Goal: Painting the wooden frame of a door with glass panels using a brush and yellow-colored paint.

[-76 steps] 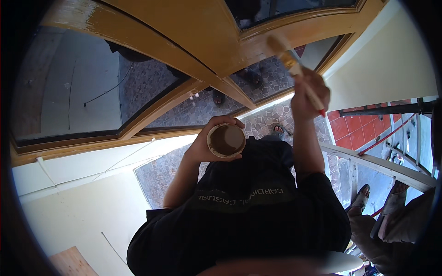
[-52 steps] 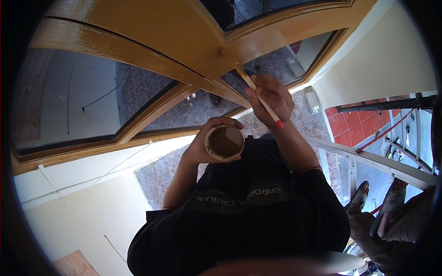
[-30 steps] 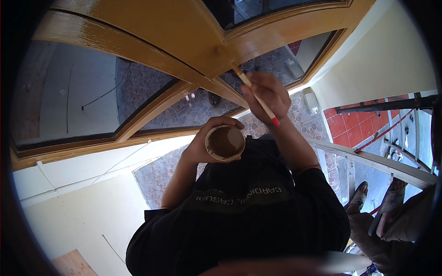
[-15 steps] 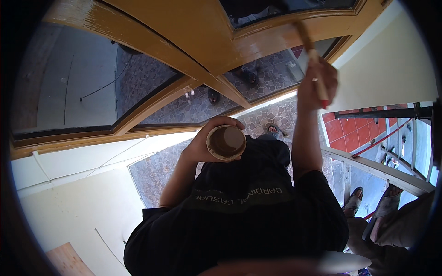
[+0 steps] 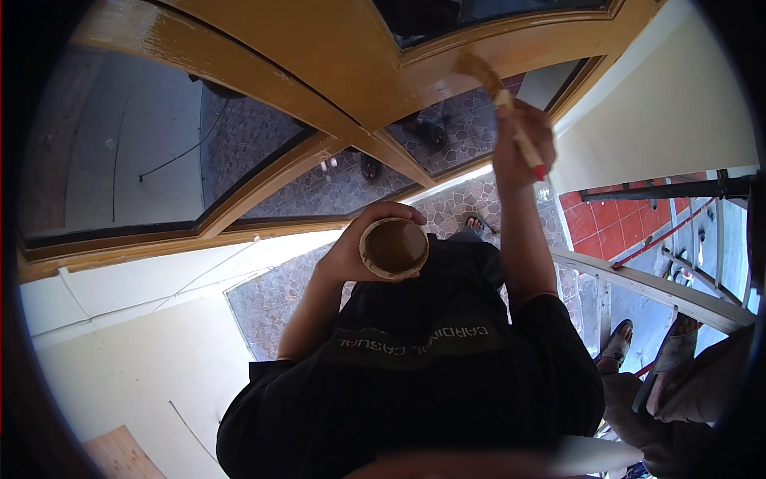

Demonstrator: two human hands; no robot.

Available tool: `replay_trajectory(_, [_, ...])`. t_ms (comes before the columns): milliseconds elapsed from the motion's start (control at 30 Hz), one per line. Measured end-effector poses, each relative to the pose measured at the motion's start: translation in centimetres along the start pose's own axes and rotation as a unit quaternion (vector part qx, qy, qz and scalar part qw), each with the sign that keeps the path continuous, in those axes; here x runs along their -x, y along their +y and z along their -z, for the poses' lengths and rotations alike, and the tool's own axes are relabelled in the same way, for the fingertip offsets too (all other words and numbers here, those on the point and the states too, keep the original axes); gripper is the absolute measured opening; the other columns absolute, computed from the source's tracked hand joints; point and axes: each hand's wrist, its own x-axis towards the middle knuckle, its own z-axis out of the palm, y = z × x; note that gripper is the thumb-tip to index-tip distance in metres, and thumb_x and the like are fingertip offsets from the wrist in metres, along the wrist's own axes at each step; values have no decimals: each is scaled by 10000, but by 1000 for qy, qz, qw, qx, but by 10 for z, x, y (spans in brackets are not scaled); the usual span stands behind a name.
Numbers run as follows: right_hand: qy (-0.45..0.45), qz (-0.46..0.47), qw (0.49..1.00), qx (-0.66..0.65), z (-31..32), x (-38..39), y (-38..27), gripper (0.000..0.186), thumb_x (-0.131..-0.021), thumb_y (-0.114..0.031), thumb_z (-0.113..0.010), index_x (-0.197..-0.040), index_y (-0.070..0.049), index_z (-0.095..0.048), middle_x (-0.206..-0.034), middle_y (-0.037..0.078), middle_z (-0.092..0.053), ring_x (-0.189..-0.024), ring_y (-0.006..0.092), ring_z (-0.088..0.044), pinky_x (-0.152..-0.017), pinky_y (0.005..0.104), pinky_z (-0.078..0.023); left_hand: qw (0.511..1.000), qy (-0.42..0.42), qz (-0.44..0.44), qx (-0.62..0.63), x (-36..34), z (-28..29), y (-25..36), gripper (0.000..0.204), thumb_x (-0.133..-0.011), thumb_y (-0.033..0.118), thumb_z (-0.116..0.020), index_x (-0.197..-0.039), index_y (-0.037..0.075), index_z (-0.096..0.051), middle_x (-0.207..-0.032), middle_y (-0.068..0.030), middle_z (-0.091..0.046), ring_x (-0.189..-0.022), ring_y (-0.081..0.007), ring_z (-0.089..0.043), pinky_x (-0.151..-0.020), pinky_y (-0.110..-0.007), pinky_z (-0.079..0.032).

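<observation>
The paintbrush lay slantwise, its long axis running from a red-tipped butt near the wrist up and leftward to the bristles. The right hand was closed around its handle and was by far the nearer to the brown wooden rail ahead. The bristles, slightly blurred, bent leftward over that rail — contact seemed likely, though the view did not settle it.

The left hand was lower and to the left, well apart from the other, clamped about the side of a round cup with brownish liquid inside. The cup's mouth faced up, before the dark shirt.

The rail's paint was partly glossy, and it ran between an upper glass pane and a lower one reflecting patterned flooring. Beyond stood a pale wall and red tiles — then, at lower right, a metal frame and another person's sandalled feet.
</observation>
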Motion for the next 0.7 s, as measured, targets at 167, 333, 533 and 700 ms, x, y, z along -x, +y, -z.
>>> replay_trajectory(167, [-90,-46,994,-41,14,8,-24,217,-793,-23,-755,-927,-25,-584,-922,160,-683,-796,194,-697,-638,276,-562,1000,-2,17,10,1,0,0,825,-603,79,-902,-1286,81,-438,-1223,-156,-560,-1169,-275,-549,-971,-406,-449])
replay_trajectory(333, [-67,-63,993,-73,-6,26,-13,233,-756,-33,-793,-899,-19,-610,-904,135,-688,-789,204,-705,-622,264,-558,1000,-17,7,9,-6,-2,2,835,-605,36,-900,-1286,93,-421,-1207,-166,-556,-1157,-270,-544,-940,-397,-453])
replay_trajectory(533, [29,-100,979,-176,7,27,-1,149,-836,17,-682,-939,-2,-576,-927,160,-688,-771,203,-688,-634,296,-548,1000,-11,-1,2,-6,-1,4,842,-601,32,-899,-1288,93,-417,-1200,-170,-558,-1162,-273,-541,-944,-406,-453])
replay_trajectory(700, [-102,-15,974,-202,-13,33,-23,179,-797,16,-732,-931,-17,-618,-931,142,-697,-803,191,-690,-678,276,-544,999,-15,-23,19,-8,-4,5,852,-588,19,-900,-1286,99,-418,-1190,-172,-563,-1164,-297,-539,-962,-436,-444])
